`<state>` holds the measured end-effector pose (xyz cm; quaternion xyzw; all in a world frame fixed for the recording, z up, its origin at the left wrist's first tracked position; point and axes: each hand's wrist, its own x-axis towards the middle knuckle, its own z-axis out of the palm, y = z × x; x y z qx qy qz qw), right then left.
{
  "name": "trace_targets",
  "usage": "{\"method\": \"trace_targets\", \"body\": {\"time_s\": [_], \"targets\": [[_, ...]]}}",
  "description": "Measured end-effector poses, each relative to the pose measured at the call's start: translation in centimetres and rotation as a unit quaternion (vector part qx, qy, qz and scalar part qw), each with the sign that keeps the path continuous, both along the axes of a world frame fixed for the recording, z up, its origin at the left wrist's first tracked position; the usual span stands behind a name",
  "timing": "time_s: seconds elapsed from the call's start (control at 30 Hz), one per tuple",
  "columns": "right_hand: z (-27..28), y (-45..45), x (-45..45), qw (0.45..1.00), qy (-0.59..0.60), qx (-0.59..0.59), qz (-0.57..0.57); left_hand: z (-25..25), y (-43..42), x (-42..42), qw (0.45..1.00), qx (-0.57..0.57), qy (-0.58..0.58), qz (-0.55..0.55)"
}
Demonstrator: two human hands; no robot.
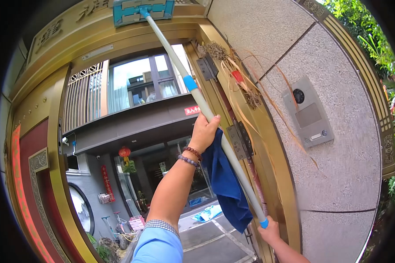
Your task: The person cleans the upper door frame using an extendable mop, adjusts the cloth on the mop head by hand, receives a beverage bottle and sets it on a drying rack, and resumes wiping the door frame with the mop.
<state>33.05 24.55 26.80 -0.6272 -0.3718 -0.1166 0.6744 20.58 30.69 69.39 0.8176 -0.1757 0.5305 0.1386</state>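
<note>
A flat mop (166, 46) with a pale pole and blue joints slants up to the left. Its teal rectangular head (123, 14) lies against the gold panel above the doorway. My left hand (203, 135) is closed round the middle of the pole, and bead bracelets circle that wrist. From beside this hand a dark blue cloth (224, 179) hangs down along the pole; how it is held is hidden. Lower right, my right hand (270, 231) wraps the bottom end of the pole just by its blue cap.
A gold door frame (276, 188) surrounds the opening, with hinges (237, 140) on its right side. Dried plants (239, 79) hang there. An intercom panel (308, 111) is on the stone wall. The red and gold door leaf (35, 144) stands left; a courtyard lies beyond.
</note>
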Motion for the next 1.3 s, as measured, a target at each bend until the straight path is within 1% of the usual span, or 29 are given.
{"method": "trace_targets", "body": {"time_s": [0.07, 0.1, 0.2, 0.23, 0.33, 0.37, 0.47, 0.5, 0.57, 0.63, 0.67, 0.77, 0.87, 0.93, 1.0, 1.07, 1.1, 1.17, 1.2, 1.27, 1.3], "targets": [[-0.9, 1.8, -0.2, 0.999, 0.007, 0.035, 0.018, -0.1, 0.1, 1.5, 0.998, 0.033, -0.019, 0.043], [-1.5, 2.7, -0.2, 0.998, 0.012, 0.052, 0.026, 0.2, 0.4, 2.6, 0.997, 0.056, -0.029, 0.035], [-1.7, 6.3, -1.5, 0.995, 0.028, 0.078, 0.058, 1.6, -0.1, 4.4, 0.984, 0.049, -0.017, 0.173], [-1.1, 6.7, -1.4, 0.995, 0.045, 0.070, 0.055, 2.4, -0.4, 4.6, 0.984, 0.046, -0.020, 0.169], [1.8, 5.4, -1.8, 0.992, 0.033, 0.071, 0.095, 4.2, -1.4, 3.8, 0.979, 0.052, -0.030, 0.193], [2.5, 4.9, -2.6, 0.987, 0.043, 0.081, 0.128, 4.8, -1.0, 3.7, 0.973, 0.066, -0.029, 0.217], [1.3, 6.4, -3.8, 0.968, 0.095, 0.035, 0.231, 4.3, 0.4, 2.3, 0.972, 0.075, -0.026, 0.222], [0.7, 6.5, -4.4, 0.966, 0.092, 0.022, 0.240, 3.8, 0.6, 1.5, 0.968, 0.065, -0.023, 0.239], [-0.1, 6.4, -6.0, 0.961, 0.086, -0.008, 0.262, 2.8, 0.7, -0.8, 0.978, 0.063, 0.003, 0.199], [-0.5, 5.3, -8.0, 0.964, 0.066, -0.028, 0.256, 1.0, -1.5, -4.9, 0.984, 0.066, 0.012, 0.167], [-0.8, 4.7, -8.7, 0.965, 0.056, -0.040, 0.252, 0.4, -0.7, -6.1, 0.988, 0.050, 0.017, 0.147], [-3.2, 5.1, -9.2, 0.967, 0.059, -0.041, 0.245, -1.0, 0.9, -9.4, 0.995, 0.007, 0.031, 0.093], [-5.8, 4.6, -9.0, 0.975, -0.008, 0.000, 0.221, -3.4, -0.3, -12.1, 0.997, -0.043, 0.043, 0.049], [-7.2, 3.3, -9.2, 0.970, -0.004, -0.014, 0.242, -5.3, -2.6, -13.6, 0.995, -0.079, 0.066, 0.015], [-7.9, 2.1, -9.7, 0.963, 0.022, -0.025, 0.269, -6.0, -3.4, -13.6, 0.992, -0.085, 0.088, 0.001], [-7.7, 1.1, -10.1, 0.952, 0.066, -0.027, 0.299, -5.9, -4.0, -12.6, 0.990, -0.088, 0.110, -0.027], [-7.3, 0.5, -10.5, 0.954, 0.063, -0.046, 0.290, -5.4, -4.5, -12.0, 0.991, -0.071, 0.113, -0.016], [-5.3, -0.3, -11.1, 0.957, 0.055, -0.083, 0.274, -4.1, -5.2, -10.1, 0.988, -0.049, 0.136, -0.064], [-4.3, -0.3, -11.4, 0.948, 0.068, -0.076, 0.301, -3.1, -5.3, -8.9, 0.986, -0.031, 0.143, -0.081], [-2.9, -0.1, -11.8, 0.928, 0.092, -0.062, 0.355, -1.1, -5.6, -6.6, 0.986, -0.030, 0.147, -0.070], [-3.0, 0.5, -12.0, 0.920, 0.099, -0.056, 0.375, -0.7, -5.6, -6.0, 0.986, -0.029, 0.150, -0.065]]}}
